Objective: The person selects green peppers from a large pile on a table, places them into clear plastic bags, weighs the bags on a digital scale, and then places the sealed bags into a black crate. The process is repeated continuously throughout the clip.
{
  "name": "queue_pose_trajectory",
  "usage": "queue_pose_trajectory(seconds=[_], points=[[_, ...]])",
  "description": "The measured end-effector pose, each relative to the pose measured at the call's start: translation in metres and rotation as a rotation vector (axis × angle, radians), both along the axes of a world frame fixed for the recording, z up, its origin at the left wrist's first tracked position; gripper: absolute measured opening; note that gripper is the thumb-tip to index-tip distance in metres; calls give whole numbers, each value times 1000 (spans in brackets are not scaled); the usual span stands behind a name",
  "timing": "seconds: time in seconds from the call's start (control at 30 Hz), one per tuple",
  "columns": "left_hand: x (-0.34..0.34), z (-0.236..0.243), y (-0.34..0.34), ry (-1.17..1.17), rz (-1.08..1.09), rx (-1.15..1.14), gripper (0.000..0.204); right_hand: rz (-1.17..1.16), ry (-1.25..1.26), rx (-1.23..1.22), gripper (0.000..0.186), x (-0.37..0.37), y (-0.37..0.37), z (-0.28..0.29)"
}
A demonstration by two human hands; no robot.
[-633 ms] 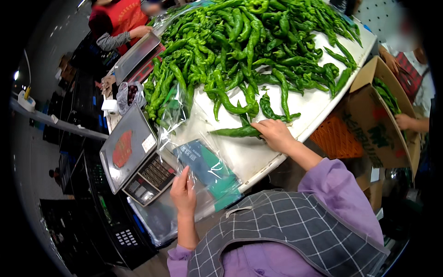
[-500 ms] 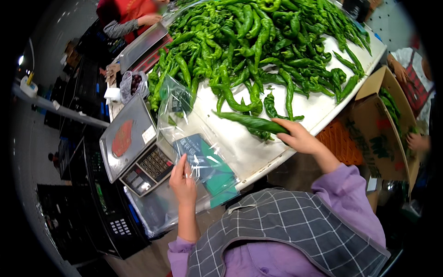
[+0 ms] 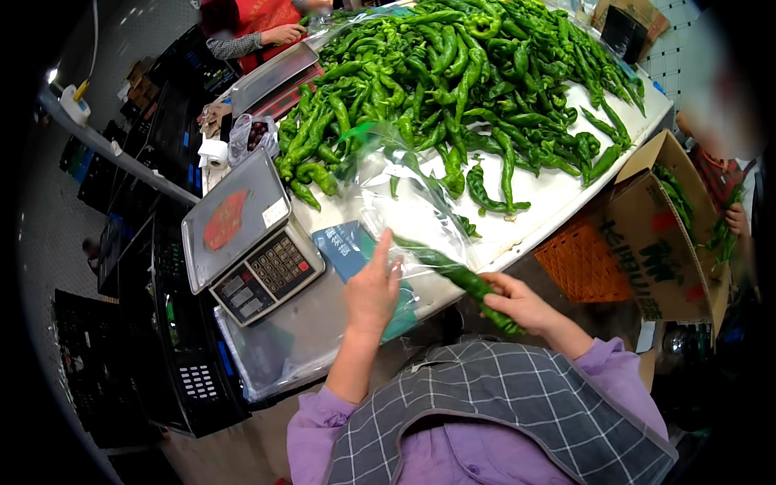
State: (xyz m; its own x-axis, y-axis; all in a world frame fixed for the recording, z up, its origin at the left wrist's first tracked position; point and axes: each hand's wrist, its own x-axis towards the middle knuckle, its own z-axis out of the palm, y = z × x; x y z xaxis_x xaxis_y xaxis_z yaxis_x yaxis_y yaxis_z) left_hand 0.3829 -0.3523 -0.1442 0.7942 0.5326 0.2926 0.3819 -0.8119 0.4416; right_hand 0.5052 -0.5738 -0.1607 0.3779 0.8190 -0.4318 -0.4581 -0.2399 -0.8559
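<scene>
My left hand [image 3: 373, 293] pinches the edge of a clear plastic bag [image 3: 408, 194], which stands puffed out above the table's near side. In my right hand [image 3: 524, 304] is a long green pepper [image 3: 459, 277], its thick end toward me. The pepper's far tip lies at the bag's mouth, close to my left fingers; through the clear film I cannot tell how far inside it is. Beyond the bag spreads a large heap of green peppers [image 3: 453, 81] on the white table [image 3: 517, 234].
Left of the bag stands a weighing scale [image 3: 279, 271] with a keypad, beside a blue-green packet [image 3: 343, 246]. A cardboard box [image 3: 647, 234] with peppers and an orange crate [image 3: 578, 259] are at the right. A co-worker's hand [image 3: 283, 35] shows at the far left, another person's [image 3: 737, 218] by the box.
My right hand has drawn the pepper nearer to me and to the bag. My left hand has moved right with the bag, which has opened out wider.
</scene>
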Motion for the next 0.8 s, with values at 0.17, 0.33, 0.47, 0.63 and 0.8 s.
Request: queue_pose_trajectory(seconds=[0.17,0.33,0.47,0.63,0.8], points=[[-24,-2,-23,30,-90,-14,56,-158,110,87,43,-48,29,1],[-51,-7,-23,-77,-6,-77,65,-353,-16,159,42,-83,10,7],[-54,-17,-42,-326,-322,-60,57,-309,67,162,41,-109,24,-10],[-72,-4,-41,-157,-154,-95,62,-476,-7,198,44,-116,35,-11],[-77,3,-52,-138,-210,-223,56,-437,46,228,44,-117,33,-10]])
